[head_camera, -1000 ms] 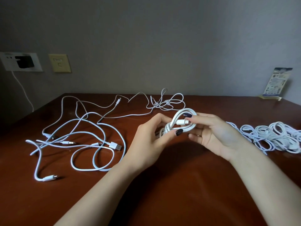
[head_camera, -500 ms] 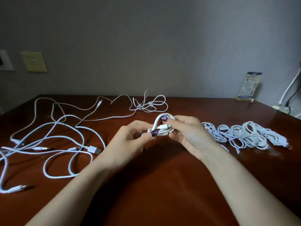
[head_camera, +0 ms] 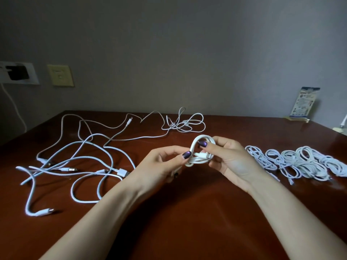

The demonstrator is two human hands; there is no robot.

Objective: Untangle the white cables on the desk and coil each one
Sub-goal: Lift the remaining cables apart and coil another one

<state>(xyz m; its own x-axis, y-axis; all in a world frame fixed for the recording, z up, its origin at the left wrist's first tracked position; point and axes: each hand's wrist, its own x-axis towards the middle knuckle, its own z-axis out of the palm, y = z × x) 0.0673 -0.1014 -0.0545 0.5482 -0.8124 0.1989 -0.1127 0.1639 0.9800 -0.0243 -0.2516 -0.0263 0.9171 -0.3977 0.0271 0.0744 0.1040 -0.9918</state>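
I hold one coiled white cable (head_camera: 196, 160) above the middle of the desk (head_camera: 187, 212), caught between both hands. My left hand (head_camera: 161, 164) pinches the lower left side of the bundle, the thumb lying across the strands and the other fingers curled underneath, mostly hidden from me. My right hand (head_camera: 225, 158) grips the right side, with the thumb pressed over the top of the wraps and the fingers curled behind them. A rounded loop of the cable stands up between my two thumbs, and a small white connector (head_camera: 202, 154) lies across the wraps just below my right thumb; I cannot tell whether it is tucked under a strand or only resting there. To my left the loose cables (head_camera: 84, 158) sprawl over the desk in wide, crossing loops, with a flat USB plug (head_camera: 123, 173) at the near edge of the tangle, close to my left wrist. A smaller knot of thin cable (head_camera: 185, 124) lies farther back, beyond my hands. To my right, just beside my right wrist, a row of finished coils (head_camera: 300, 162) sits on the wood, the bundles touching one another. On the wall at the far left are a white socket plate (head_camera: 17, 73) and a yellowish plate (head_camera: 60, 75), and a printed card stand (head_camera: 305, 103) is propped at the desk's far right corner.
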